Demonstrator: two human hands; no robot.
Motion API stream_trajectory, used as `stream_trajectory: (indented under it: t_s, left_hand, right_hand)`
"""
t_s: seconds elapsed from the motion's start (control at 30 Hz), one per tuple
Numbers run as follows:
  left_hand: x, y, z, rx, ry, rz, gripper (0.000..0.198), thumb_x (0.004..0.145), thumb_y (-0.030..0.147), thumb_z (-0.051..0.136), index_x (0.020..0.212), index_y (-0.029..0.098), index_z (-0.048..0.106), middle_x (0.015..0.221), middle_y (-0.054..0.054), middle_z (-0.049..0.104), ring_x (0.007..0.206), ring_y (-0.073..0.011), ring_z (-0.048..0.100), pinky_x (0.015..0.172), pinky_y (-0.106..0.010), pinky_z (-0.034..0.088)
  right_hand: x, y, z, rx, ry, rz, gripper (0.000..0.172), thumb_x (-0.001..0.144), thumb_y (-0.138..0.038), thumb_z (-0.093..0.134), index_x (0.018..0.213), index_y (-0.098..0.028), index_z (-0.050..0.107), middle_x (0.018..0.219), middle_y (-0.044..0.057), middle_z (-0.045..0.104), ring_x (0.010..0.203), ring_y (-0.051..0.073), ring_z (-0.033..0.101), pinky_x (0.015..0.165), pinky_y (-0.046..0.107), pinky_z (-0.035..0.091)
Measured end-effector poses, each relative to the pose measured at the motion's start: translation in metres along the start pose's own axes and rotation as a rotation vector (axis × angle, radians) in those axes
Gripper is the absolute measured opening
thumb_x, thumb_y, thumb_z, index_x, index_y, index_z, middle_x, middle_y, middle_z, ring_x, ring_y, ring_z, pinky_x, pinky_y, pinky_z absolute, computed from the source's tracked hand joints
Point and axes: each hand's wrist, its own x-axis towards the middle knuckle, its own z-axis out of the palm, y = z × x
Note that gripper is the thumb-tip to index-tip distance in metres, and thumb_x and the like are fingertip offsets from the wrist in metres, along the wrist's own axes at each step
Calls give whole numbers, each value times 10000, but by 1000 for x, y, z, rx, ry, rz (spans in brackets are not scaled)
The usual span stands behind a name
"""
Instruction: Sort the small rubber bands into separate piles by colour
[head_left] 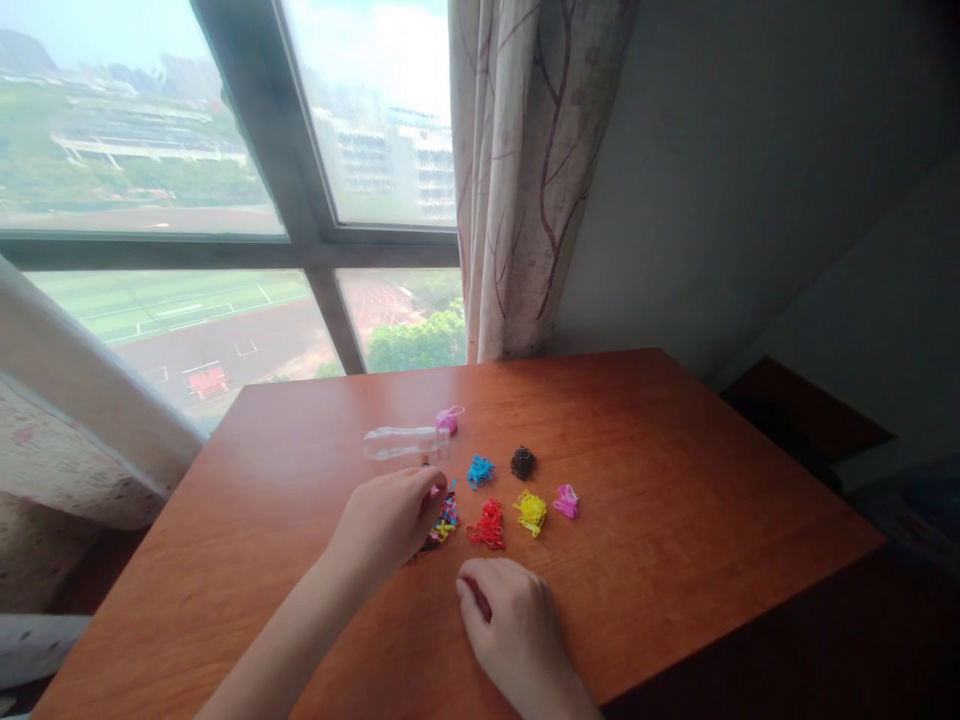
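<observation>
My left hand [394,510] hovers over a mixed pile of small coloured rubber bands [446,515], partly covering it. Its fingers are pinched together, and whatever lies between the tips is hidden. My right hand [510,620] rests loosely curled on the table, just below the red rubber bands [489,525], with nothing visible in its fingers. Beyond the hands lie separate heaps: blue bands [480,470], black bands [523,461], yellow bands [532,512] and pink bands [567,501].
A clear plastic container [405,442] lies on its side behind my left hand, with a pink cap [448,419] by its right end. The brown wooden table [675,520] stands against a window [300,250] with a patterned curtain [517,180]. Its right edge slopes toward me.
</observation>
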Motion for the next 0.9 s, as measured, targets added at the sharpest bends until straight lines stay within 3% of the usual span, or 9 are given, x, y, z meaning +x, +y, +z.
stream_trajectory:
  t_s: [0.27, 0.43, 0.57, 0.8, 0.9]
  left_hand:
    - [38, 16, 6, 11, -6, 77, 228, 926, 222, 434, 880, 211, 657, 834, -54, 738, 746, -214, 686, 610, -269, 410]
    - [49, 17, 8, 30, -23, 81, 229, 932, 252, 446, 879, 208, 665, 847, -69, 737, 783, -221, 693, 635, -271, 428]
    - [40, 14, 7, 54, -17, 37, 257, 954, 260, 407, 906, 195, 651, 871, -83, 742, 802, -230, 699, 625, -270, 420]
    - [-1, -1, -3, 65, -21, -31, 207, 941, 279, 446, 966, 232, 646, 923, -57, 755, 797, -225, 710, 591, -258, 397]
    - [-5, -6, -4, 61, -27, -45, 218, 936, 269, 448, 968, 244, 662, 914, -52, 758, 795, -217, 709, 604, -255, 408]
  right_hand:
    - [0, 0, 0, 37, 3, 6, 159, 855, -103, 521, 802, -234, 594, 733, -27, 647, 680, 140, 591, 623, 251, 315]
    - [0, -1, 0, 32, 7, 8, 159, 853, -102, 521, 795, -231, 594, 722, -27, 641, 665, 136, 583, 613, 252, 309]
    - [0, 0, -1, 22, 6, -3, 156, 858, -104, 530, 799, -233, 593, 720, -31, 640, 669, 136, 587, 620, 248, 319]
    - [0, -2, -2, -2, -8, -6, 146, 867, -113, 542, 811, -239, 589, 737, -31, 649, 693, 146, 599, 628, 255, 319]
    - [0, -2, -2, -14, -10, -6, 143, 870, -118, 546, 814, -241, 590, 741, -33, 649, 694, 146, 599, 627, 257, 318]
